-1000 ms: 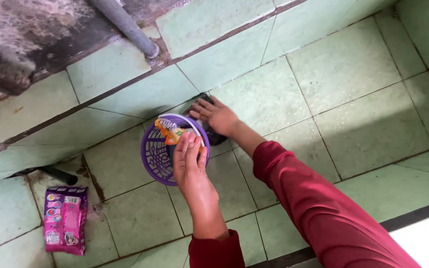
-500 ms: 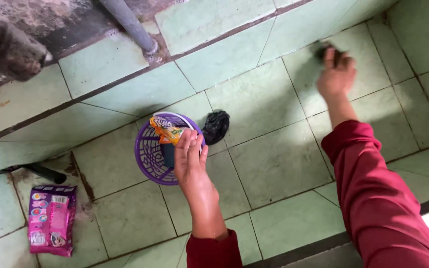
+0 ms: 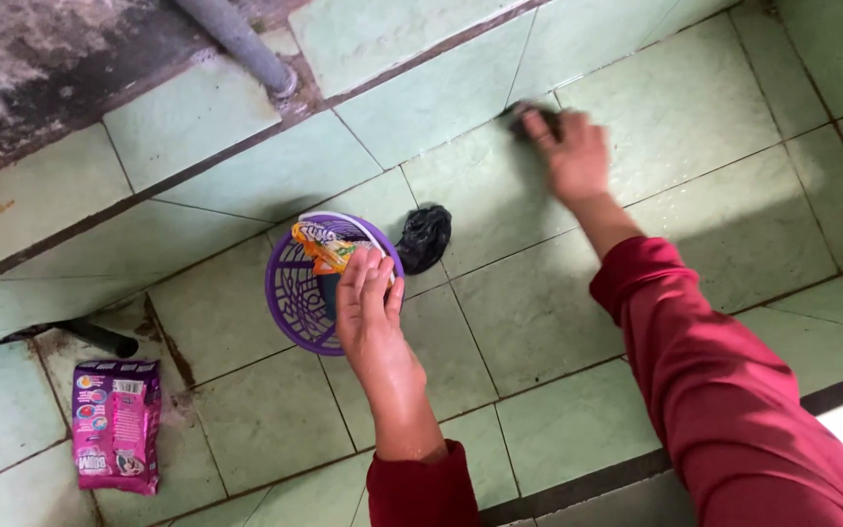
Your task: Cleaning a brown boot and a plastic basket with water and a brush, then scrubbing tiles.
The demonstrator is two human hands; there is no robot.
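Scrubbing's the step: your right hand (image 3: 578,154) presses a dark scrubber (image 3: 522,117) onto the green floor tile (image 3: 695,107), left hand (image 3: 368,307) grips the purple basket (image 3: 295,293), so next you'll want firm strokes.

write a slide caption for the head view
Left hand in purple basket, right hand pressing dark scrubber on green tiles.

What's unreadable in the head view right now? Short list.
- Dark thing under the right hand: blurred and covered by fingers; kind unclear.
- Purple basket contents: left hand hides all but an orange packet.
- Black lump: too small to tell what it is.
- Grey pipe: cut by the top edge.
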